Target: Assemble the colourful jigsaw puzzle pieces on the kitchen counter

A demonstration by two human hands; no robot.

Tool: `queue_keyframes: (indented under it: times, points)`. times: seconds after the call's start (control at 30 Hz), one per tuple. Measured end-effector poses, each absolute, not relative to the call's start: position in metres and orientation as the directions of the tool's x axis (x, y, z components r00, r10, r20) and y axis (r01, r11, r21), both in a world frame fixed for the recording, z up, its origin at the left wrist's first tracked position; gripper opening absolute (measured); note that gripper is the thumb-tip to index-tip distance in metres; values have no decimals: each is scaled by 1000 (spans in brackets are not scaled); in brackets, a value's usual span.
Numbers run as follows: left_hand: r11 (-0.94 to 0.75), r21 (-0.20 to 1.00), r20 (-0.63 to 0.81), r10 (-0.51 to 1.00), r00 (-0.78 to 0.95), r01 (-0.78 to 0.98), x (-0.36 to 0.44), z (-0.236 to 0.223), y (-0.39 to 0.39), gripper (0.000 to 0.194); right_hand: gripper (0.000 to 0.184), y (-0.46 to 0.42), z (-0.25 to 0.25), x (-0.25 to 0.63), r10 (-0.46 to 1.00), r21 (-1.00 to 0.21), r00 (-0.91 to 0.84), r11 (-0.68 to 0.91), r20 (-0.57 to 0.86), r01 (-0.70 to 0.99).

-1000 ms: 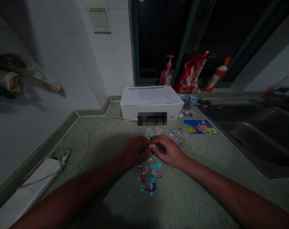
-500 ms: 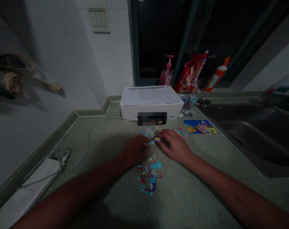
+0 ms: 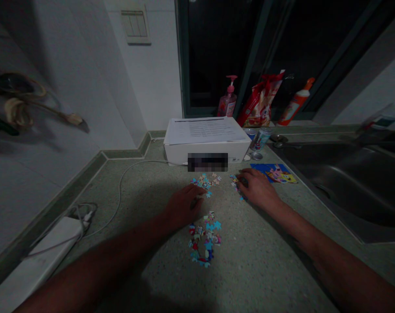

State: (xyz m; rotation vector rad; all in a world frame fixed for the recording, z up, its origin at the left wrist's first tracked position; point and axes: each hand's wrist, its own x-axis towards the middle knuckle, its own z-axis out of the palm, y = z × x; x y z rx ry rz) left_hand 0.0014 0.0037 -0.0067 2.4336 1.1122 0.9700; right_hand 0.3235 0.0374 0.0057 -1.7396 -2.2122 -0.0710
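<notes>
My left hand [image 3: 185, 203] rests on the counter beside a loose heap of puzzle pieces [image 3: 204, 181]. Its fingers stretch toward the heap, with a gap between thumb and fingers, and nothing shows in them. Farther right, my right hand [image 3: 257, 187] is bent over a second cluster of puzzle pieces [image 3: 234, 179] and partly covers it. Its fingertips are curled down at a piece whose outline is mostly hidden. Nearer to me lies a partly joined puzzle section [image 3: 204, 239], with blue, red and white pieces. A blue cartoon picture card [image 3: 278, 173] lies just beyond my right hand.
A white box [image 3: 180, 152] with a printed sheet on top stands behind the pieces. To the right is a steel sink [image 3: 340, 174], and a can [image 3: 261, 139] stands near it. A white power strip [image 3: 54, 243] with a cable [image 3: 119, 187] lies at left.
My right hand has moved right, from the middle heap to the right cluster. An orange-tinted piece that was at its fingertips is gone from the middle. My left hand has hardly moved.
</notes>
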Motion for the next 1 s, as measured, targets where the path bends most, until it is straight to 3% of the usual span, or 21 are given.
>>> queue_keyframes:
  times: [0.2,0.33,0.43,1.0]
  points:
    - [-654,503,448,757,476,566,1,-8,4,34,25,36,6,307,861,-180,-315,411,399,894]
    - [-648,517,437,762,478,560,2,-5,3,32,33,36,6,284,755,-197,-514,622,407,758]
    - [-647,522,433,762,481,555,3,-3,3,32,42,34,4,273,704,-223,-591,697,394,682]
    - [-676,507,464,737,491,535,2,-2,2,31,34,24,14,273,833,-323,-449,543,323,775]
